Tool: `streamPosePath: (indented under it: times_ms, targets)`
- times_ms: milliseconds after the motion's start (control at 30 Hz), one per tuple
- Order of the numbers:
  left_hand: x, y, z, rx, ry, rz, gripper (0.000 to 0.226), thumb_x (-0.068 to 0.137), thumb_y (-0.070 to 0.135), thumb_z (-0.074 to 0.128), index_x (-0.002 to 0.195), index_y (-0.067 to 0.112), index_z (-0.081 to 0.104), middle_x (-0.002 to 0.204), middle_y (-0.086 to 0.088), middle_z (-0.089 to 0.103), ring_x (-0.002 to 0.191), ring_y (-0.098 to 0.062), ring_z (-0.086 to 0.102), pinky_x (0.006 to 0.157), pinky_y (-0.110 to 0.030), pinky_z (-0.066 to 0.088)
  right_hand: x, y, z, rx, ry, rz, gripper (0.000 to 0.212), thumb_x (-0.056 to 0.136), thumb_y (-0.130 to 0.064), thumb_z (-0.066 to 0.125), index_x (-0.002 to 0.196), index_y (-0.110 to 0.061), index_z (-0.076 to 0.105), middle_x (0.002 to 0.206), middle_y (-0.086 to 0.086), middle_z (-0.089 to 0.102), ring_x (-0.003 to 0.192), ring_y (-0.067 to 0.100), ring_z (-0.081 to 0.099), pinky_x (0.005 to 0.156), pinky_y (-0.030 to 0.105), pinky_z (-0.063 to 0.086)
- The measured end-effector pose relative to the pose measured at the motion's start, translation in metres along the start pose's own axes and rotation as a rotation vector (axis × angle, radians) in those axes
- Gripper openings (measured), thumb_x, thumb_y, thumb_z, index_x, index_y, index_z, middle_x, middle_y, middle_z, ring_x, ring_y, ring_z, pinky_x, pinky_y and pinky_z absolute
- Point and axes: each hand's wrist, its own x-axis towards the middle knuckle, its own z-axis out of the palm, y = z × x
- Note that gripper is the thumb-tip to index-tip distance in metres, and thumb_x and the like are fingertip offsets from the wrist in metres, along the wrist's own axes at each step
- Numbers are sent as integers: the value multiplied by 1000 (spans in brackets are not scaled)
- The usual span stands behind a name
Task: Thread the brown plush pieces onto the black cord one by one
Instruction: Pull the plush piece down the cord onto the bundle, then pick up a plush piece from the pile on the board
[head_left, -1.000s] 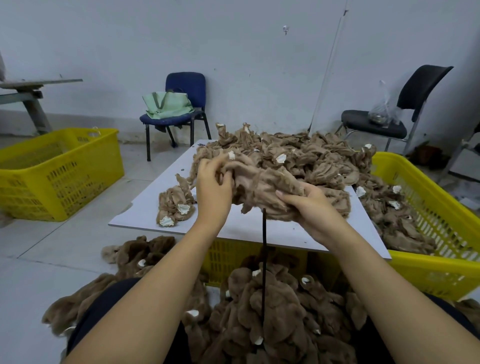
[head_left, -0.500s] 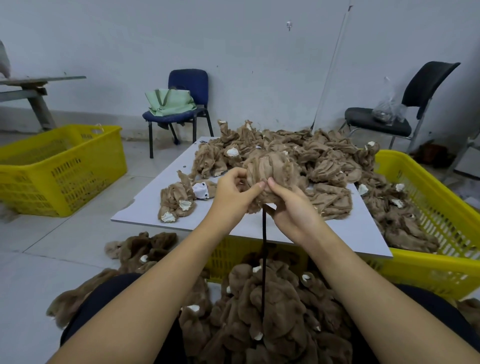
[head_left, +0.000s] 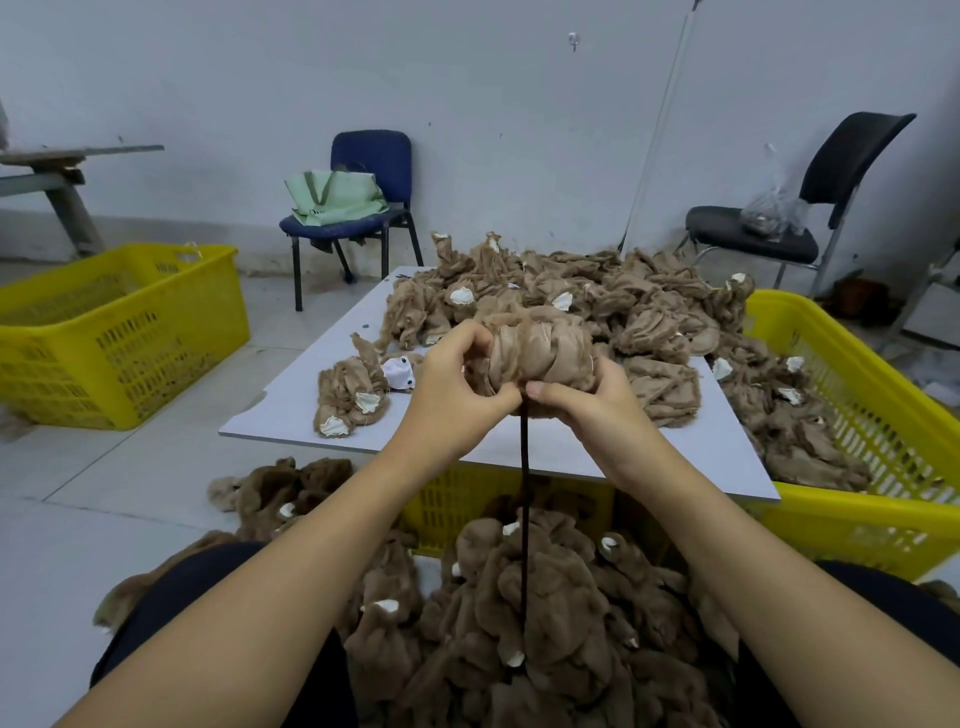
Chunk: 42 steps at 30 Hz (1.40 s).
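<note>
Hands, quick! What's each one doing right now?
Left hand: closed, gripping the brown plush piece.
Right hand: closed, pinching the same piece where the black cord goes in.

Fuzzy matt cloth plush pieces (head_left: 540, 348), braided black cord (head_left: 524, 493), smooth white board (head_left: 301, 410), perforated yellow plastic basket (head_left: 114, 332).

Yellow crate (head_left: 119, 338) on floor, green bag (head_left: 335, 197) on blue chair (head_left: 371, 171), black chair (head_left: 826, 182)
</note>
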Motion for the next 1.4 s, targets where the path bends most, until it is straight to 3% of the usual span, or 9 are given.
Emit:
streamPosePath:
  times_ms: [200, 367, 500, 667, 833, 967, 1100, 1233, 1400]
  targets:
    - [-10, -9, 6, 138, -87, 349, 35, 65, -13, 65, 71, 10, 39, 73, -1, 39, 66, -13, 37, 56, -31, 33, -9, -6, 12, 70, 61, 10, 61, 70, -58, 78, 110, -12, 70, 93, 11, 75, 86, 27, 73, 67, 34, 56]
    - [-19, -25, 11, 203, -136, 427, 24, 69, -17, 70, 79, 0, 56, 81, -4, 50, 73, -20, 47, 62, -29, 41, -11, 11, 30, 72, 109, -83, 26, 84, -20, 83, 105, -11, 70, 85, 0, 77, 82, 15, 75, 65, 22, 57]
    - [-23, -31, 6, 186, -151, 424, 21, 74, -7, 58, 72, 11, 46, 80, -1, 44, 70, -19, 41, 60, -29, 35, -10, 16, 31, 9, 135, -137, 27, 85, -19, 82, 108, -14, 67, 90, -1, 77, 86, 15, 75, 70, 24, 59]
    - [-26, -25, 7, -53, 74, -26, 24, 89, 13, 44, 74, -2, 53, 72, -18, 52, 68, -29, 51, 62, -50, 46, -10, 26, 31, -55, 175, -151, 40, 84, -22, 84, 118, -12, 66, 103, 0, 76, 98, 16, 74, 84, 35, 61]
    - [-13, -5, 17, -352, 1, -406, 31, 96, 42, 63, 116, 20, 54, 101, 0, 66, 84, 1, 68, 67, -19, 55, -7, 35, 40, -132, 136, -41, 39, 80, -23, 85, 114, -17, 66, 102, -1, 76, 96, 12, 74, 84, 37, 62]
    - [-10, -5, 21, -367, -103, -482, 27, 99, 32, 61, 123, 23, 51, 115, 0, 67, 100, -6, 69, 78, -28, 60, -4, 37, 40, -292, 116, -52, 23, 78, -23, 74, 100, -20, 68, 82, -7, 75, 79, 7, 73, 68, 30, 62]
    - [-11, -7, 21, -241, -210, -531, 38, 101, 27, 59, 120, -5, 55, 117, -29, 62, 94, -21, 63, 88, -49, 53, -3, 35, 32, -502, 95, 15, 15, 75, -18, 69, 76, -24, 55, 66, -3, 63, 70, 15, 67, 61, 40, 60]
    - [-12, -6, 29, -203, -136, -477, 23, 98, 15, 62, 113, -3, 59, 107, -24, 66, 92, -29, 65, 79, -41, 56, -3, 33, 28, -460, 24, -4, 20, 77, -3, 68, 83, -22, 63, 75, -4, 68, 77, 6, 67, 59, 17, 50]
    - [-20, -16, 35, -317, -110, -438, 20, 101, 6, 56, 116, 19, 53, 105, -7, 68, 92, -14, 68, 80, -31, 58, -5, 17, 17, -234, -173, 256, 27, 80, 6, 65, 103, -7, 61, 82, -3, 71, 82, 11, 67, 69, 20, 52]
